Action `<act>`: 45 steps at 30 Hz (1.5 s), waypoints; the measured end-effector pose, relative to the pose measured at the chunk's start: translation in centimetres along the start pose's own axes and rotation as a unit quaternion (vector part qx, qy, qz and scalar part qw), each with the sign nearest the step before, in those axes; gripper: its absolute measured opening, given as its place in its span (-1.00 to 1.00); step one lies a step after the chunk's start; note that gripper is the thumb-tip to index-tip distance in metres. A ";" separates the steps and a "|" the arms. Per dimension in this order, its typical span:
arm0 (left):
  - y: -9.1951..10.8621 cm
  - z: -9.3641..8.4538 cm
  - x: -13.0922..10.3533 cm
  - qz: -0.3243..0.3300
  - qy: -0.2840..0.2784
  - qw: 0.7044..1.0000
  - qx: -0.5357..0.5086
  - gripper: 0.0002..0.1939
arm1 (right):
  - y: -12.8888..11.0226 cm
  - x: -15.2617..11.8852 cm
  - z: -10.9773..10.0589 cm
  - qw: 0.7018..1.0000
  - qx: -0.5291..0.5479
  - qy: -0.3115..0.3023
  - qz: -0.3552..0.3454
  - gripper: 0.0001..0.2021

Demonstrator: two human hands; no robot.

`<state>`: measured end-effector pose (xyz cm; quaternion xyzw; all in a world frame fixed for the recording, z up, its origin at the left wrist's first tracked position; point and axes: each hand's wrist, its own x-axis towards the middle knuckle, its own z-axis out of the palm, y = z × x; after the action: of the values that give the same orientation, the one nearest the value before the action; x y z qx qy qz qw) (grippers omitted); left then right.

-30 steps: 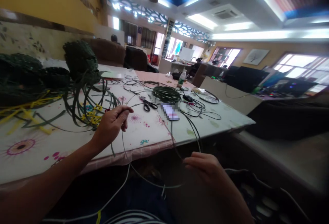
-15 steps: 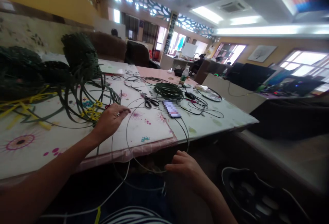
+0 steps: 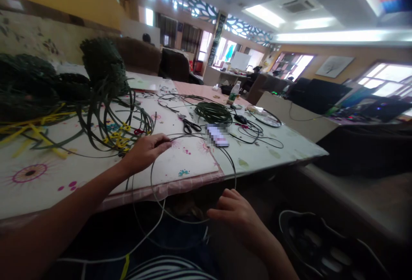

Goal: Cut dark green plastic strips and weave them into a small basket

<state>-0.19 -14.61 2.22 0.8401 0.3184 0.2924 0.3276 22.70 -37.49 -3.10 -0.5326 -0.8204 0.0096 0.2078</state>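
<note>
A thin dark strand, perhaps wire or cord, is bent into a large loop over the table's front edge and my lap. My left hand pinches it at the upper left, just above the tabletop. Lower right, in front of the edge, my right hand has its fingers curled around the strand, the exact grip hidden by the knuckles. Black-handled scissors lie beyond my left hand. Behind them rests a coil of dark green strand. A phone with a blurred screen sits right of the scissors.
Dark green woven pieces and loose strips with yellow ties crowd the table's left. A bottle, a mouse and looped cable lie farther back. A white cable crosses my lap; a black chair-like frame stands at lower right.
My left hand has moved slightly right with the strand, and the loop has changed shape, its left side shifting left. My right hand stays nearly in place. The view has shifted a little.
</note>
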 end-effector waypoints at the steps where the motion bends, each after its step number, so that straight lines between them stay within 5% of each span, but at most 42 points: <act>1: 0.1 0.0 0.0 0.004 -0.003 1.000 0.002 -0.66 | 0.0 0.0 -0.1 1.000 0.009 0.003 0.003 -0.73; 8: 0.3 -0.4 -0.5 -0.018 0.003 0.995 -0.096 -0.71 | 0.2 0.0 -0.1 0.987 0.159 0.010 0.028 -0.72; 12: 0.8 -1.1 -1.0 -0.045 0.039 0.980 -0.192 -0.74 | 1.3 -0.1 0.7 0.959 0.139 0.209 0.133 -0.65; 15: 1.3 -1.8 -1.2 -0.042 0.074 0.964 -0.254 -0.78 | 3.1 -0.4 2.2 0.881 0.111 0.363 0.282 -0.66; 18: 1.9 -2.4 -1.3 -0.030 0.116 0.951 -0.286 -0.83 | 5.0 -1.0 4.2 0.795 0.218 0.407 0.394 -0.62; 23: 2.4 -3.1 -0.9 0.016 0.211 0.923 -0.320 -0.90 | 5.3 -1.8 7.1 0.627 0.536 0.314 0.470 -0.35; 26: 2.6 -3.5 -0.6 0.030 0.268 0.908 -0.322 -0.92 | 3.7 -1.9 7.6 0.575 0.668 0.204 0.427 -0.27; 31: 2.9 -3.9 -0.5 0.020 0.334 0.896 -0.291 -0.91 | 1.9 -2.0 6.6 0.570 0.742 0.119 0.331 -0.33; 40: 2.8 -4.0 -0.6 0.017 0.352 0.878 -0.324 -0.87 | 0.9 0.0 5.9 0.615 0.718 0.162 0.284 -0.59; 45: 2.7 -5.5 -0.4 0.021 0.401 0.858 -0.321 -0.86 | 1.1 -0.9 4.3 0.633 0.713 0.196 0.228 -0.52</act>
<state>-3.37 -14.51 7.46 0.5049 0.2930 0.6970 0.4165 22.47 -36.95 -7.57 -0.3780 -0.3509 0.5343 0.6698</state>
